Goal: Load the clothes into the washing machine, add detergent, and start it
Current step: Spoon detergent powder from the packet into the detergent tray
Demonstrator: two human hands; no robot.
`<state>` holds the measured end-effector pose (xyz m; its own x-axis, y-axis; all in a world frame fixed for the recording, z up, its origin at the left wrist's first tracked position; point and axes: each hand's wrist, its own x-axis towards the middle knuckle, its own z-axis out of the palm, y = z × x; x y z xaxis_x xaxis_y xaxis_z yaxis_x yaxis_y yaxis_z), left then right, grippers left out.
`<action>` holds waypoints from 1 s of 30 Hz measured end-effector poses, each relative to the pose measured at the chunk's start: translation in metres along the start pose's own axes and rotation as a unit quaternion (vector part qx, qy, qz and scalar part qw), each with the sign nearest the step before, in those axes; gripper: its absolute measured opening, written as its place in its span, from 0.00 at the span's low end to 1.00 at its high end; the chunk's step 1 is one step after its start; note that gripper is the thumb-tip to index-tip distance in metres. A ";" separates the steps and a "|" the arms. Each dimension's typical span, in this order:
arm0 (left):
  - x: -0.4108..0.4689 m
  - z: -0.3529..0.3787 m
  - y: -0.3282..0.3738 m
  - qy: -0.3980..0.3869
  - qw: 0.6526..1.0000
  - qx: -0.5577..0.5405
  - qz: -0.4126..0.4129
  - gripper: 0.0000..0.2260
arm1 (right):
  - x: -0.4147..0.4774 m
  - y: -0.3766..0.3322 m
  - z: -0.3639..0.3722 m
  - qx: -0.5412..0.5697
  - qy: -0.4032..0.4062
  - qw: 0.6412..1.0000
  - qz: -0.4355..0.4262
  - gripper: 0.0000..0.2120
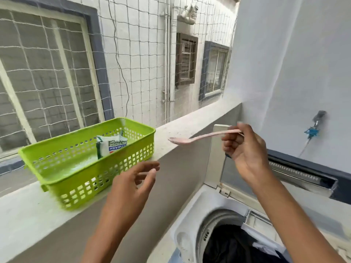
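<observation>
While clothes (233, 247) fill the drum: spoon (199, 138) (pink) in right hand (245, 147).

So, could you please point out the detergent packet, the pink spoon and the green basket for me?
detergent packet (109, 147): head view, on its printed front face.
pink spoon (175, 140): head view, on its bowl end.
green basket (79, 132): head view, on its far rim.

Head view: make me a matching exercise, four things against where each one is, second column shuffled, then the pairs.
1. spoon
2. detergent packet
3. green basket
4. dark clothes

A. on the ledge
B. in the washing machine drum
C. in the right hand
D. inside the basket

Pairs: 1-C, 2-D, 3-A, 4-B
</observation>
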<state>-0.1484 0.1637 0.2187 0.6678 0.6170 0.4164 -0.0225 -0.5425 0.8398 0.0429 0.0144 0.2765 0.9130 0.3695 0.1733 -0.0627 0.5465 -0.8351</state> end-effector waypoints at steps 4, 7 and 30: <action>-0.007 -0.045 0.009 0.071 0.996 -0.044 0.011 0.10 | 0.004 0.006 0.065 -0.006 -0.094 0.996 -0.002 0.13; -0.001 -0.073 0.013 0.147 0.988 -0.024 0.039 0.09 | 0.002 0.017 0.100 -0.019 -0.142 0.990 0.011 0.14; 0.032 -0.089 0.001 0.161 0.960 0.229 -0.004 0.08 | 0.004 0.034 0.155 -0.169 -0.261 0.950 0.015 0.13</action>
<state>-0.1931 0.2334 0.2637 0.4004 0.7264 0.5586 0.3609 -0.6853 0.6325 -0.0178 0.1512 0.3295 0.5830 0.7518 0.3080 0.1270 0.2901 -0.9485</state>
